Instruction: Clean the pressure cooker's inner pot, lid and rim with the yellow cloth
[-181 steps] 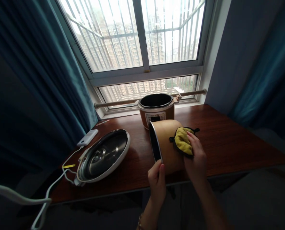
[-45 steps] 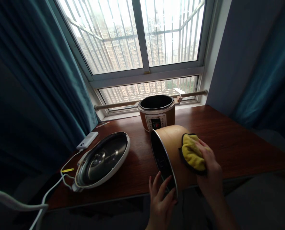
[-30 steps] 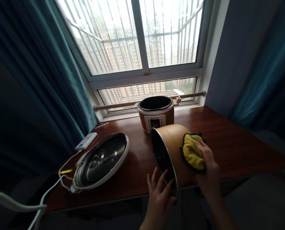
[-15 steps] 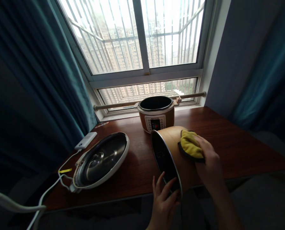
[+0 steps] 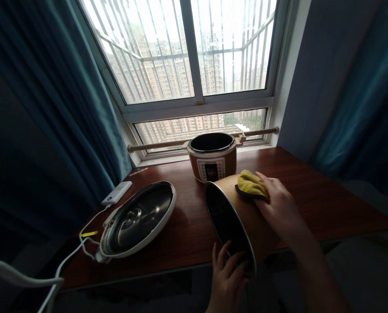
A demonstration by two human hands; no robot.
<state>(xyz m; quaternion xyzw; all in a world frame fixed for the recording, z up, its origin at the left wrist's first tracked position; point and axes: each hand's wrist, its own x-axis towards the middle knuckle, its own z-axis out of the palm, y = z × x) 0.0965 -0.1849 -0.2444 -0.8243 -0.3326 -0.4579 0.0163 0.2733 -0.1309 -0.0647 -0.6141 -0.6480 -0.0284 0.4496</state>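
Observation:
A cooker inner pot (image 5: 233, 184), tan outside and black inside, is tipped on its side with its mouth facing left. My left hand (image 5: 228, 274) grips the lower rim, its fingers reaching over the edge into the mouth. Pressed against the pot's upper outer wall is a yellow cloth (image 5: 251, 184) with a dark edge, bunched in my right hand (image 5: 280, 206). Behind the pot stands the brown and white electric cooker (image 5: 197, 167), upright and uncovered. Its round lid (image 5: 145, 213) appears to lie inner side up at the left.
The dark red-brown wooden table (image 5: 187, 217) ends at a front edge below the pot. A white power bank (image 5: 117, 193) with a white cable (image 5: 68, 256) lies at the left. Behind are a window and a horizontal rail (image 5: 161, 144).
My right hand has slid the yellow cloth a little up and left along the pot's wall. The pot's lower rim and my left hand have shifted slightly right.

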